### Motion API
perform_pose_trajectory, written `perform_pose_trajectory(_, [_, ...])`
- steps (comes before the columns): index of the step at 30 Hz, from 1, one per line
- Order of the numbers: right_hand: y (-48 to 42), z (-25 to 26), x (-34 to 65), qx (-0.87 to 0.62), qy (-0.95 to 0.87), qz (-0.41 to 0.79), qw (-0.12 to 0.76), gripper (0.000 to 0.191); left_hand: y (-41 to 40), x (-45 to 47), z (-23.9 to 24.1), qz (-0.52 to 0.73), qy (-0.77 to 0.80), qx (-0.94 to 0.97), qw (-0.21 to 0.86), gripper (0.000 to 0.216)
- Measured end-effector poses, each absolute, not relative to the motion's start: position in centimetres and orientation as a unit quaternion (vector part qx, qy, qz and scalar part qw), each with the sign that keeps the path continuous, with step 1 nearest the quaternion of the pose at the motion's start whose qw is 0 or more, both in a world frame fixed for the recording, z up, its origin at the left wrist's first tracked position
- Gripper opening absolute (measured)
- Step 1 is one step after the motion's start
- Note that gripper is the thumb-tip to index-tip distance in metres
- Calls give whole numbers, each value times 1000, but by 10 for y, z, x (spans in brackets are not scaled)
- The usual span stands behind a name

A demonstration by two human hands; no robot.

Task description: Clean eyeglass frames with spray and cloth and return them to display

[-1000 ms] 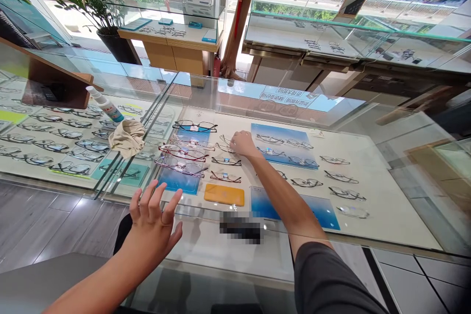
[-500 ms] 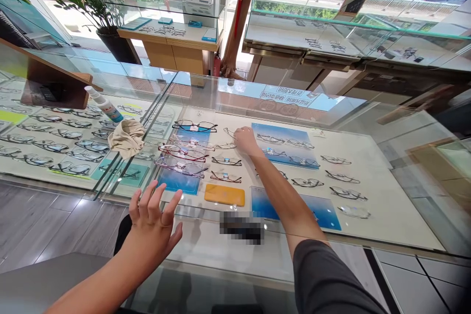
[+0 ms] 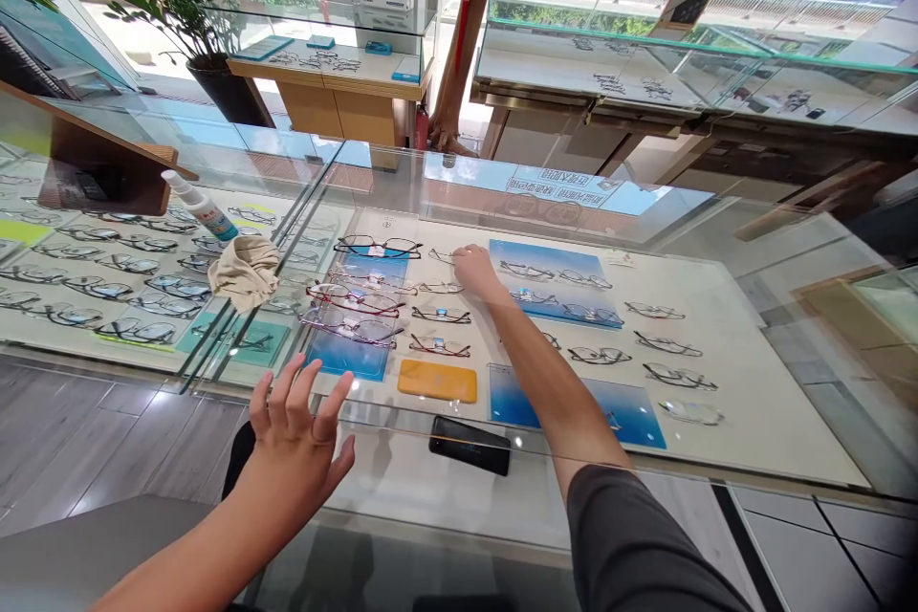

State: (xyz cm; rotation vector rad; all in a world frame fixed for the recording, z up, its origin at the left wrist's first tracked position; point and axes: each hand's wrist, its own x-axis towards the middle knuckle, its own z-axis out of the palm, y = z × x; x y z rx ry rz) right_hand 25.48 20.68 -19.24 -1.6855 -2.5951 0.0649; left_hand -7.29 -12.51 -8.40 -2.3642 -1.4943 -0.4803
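My right hand (image 3: 474, 270) reaches into the glass display case, with its fingers pinched on a thin-framed pair of eyeglasses (image 3: 439, 255) on the white case floor. The hand hides part of that frame. Just in front lie another thin pair of glasses (image 3: 441, 287) and dark-framed glasses (image 3: 440, 315). To the left is a column of glasses with a black pair (image 3: 379, 248) at its back and reddish pairs nearer me. My left hand (image 3: 297, 416) is held at the front edge of the case, fingers spread, with nothing in it.
An orange glasses case (image 3: 437, 382) and a black flat object (image 3: 469, 446) lie near the front. A beige cloth (image 3: 244, 272) and a white spray bottle (image 3: 201, 206) rest on the glass at left. More glasses lie on blue cards (image 3: 552, 253) at right.
My right hand has shifted slightly left and down. The eyeglasses in its fingers, tilted up before, now lie flatter and further left. My left hand stays almost still.
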Motion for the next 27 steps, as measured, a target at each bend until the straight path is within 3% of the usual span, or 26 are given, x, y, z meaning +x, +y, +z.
perform_pose_trajectory(9, [215, -192, 245, -538, -842, 29, 31, 46, -125, -73, -85, -167, -519, -823, 156, 91])
perform_pose_trajectory(19, [184, -177, 252, -514, -855, 61, 21, 25, -125, -73, -85, -165, -515, -827, 155, 90])
perform_pose_trajectory(27, [178, -180, 240, -530, -846, 49, 22, 28, -123, -69, -85, -191, -522, -819, 142, 90])
